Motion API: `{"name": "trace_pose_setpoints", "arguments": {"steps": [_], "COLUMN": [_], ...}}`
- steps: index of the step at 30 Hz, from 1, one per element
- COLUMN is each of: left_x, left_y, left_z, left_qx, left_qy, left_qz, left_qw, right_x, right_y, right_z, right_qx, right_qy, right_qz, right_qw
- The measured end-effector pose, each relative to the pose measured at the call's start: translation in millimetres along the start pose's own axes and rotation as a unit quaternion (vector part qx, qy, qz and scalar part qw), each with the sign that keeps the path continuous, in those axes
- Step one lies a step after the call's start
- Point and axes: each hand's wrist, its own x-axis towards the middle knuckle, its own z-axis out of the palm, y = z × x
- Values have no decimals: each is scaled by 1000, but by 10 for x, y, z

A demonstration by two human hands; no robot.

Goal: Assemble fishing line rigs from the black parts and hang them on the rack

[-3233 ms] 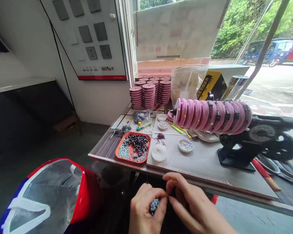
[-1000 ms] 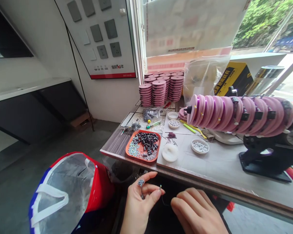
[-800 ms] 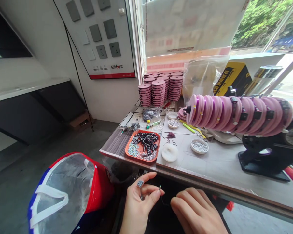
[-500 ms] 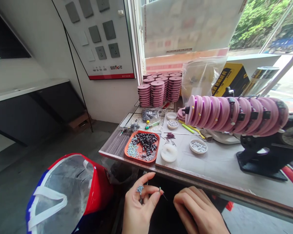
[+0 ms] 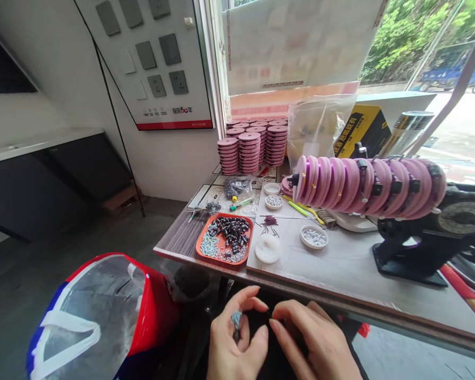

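My left hand (image 5: 237, 343) is at the bottom middle, below the table's front edge, curled round a small cluster of silvery-blue beads (image 5: 236, 319) held in the palm. My right hand (image 5: 311, 343) sits just to its right, fingers bent and fingertips meeting the left hand's thumb and forefinger in a pinch. What the right fingers hold is too small to make out. On the table above, an orange tray (image 5: 224, 240) holds dark tubes and pale beads.
A row of pink spools (image 5: 364, 184) sits on a black stand (image 5: 415, 248). Stacked pink discs (image 5: 253, 148), small white bead dishes (image 5: 313, 236), a white round lid (image 5: 267, 248) and a yellow box (image 5: 360, 129) are on the table. A red and blue bag (image 5: 98, 316) stands at lower left.
My hands have come together: the right hand moved left to meet the left fingertips. The small pin-like piece pinched in the left fingers earlier no longer shows. The view shifted slightly.
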Motion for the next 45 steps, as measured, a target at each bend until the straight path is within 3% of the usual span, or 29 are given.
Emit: {"name": "trace_pose_setpoints", "arguments": {"steps": [4, 12, 18, 22, 24, 29, 38, 45], "left_x": [105, 147, 76, 45, 50, 75, 37, 21], "left_y": [-7, -173, -181, -260, -292, -314, -302, -286], "left_z": [-46, -21, 1, -35, -44, -26, 35, 37], "left_qx": [-41, -193, -236, -202, -200, -190, -144, -113], "left_qy": [-90, -62, -131, -173, -176, -175, -134, -143], "left_qz": [-21, -151, -227, -225, -230, -211, -176, -164], "left_qw": [995, 968, 936, 937, 936, 943, 965, 969], "right_x": [-4, -117, -225, -248, -223, -135, -139, -126], "right_y": [-35, 88, 134, 138, 131, 117, 87, 77], "right_z": [26, -14, 69, 111, 106, 57, 50, 46], "right_qx": [-7, -1, 11, -10, -26, -58, -51, -59], "right_qy": [27, -43, 25, 60, 48, 9, 21, 12], "right_qz": [-12, -10, -17, -39, -54, -73, -80, -75], "right_qw": [1000, 999, 999, 997, 997, 996, 995, 995]}}
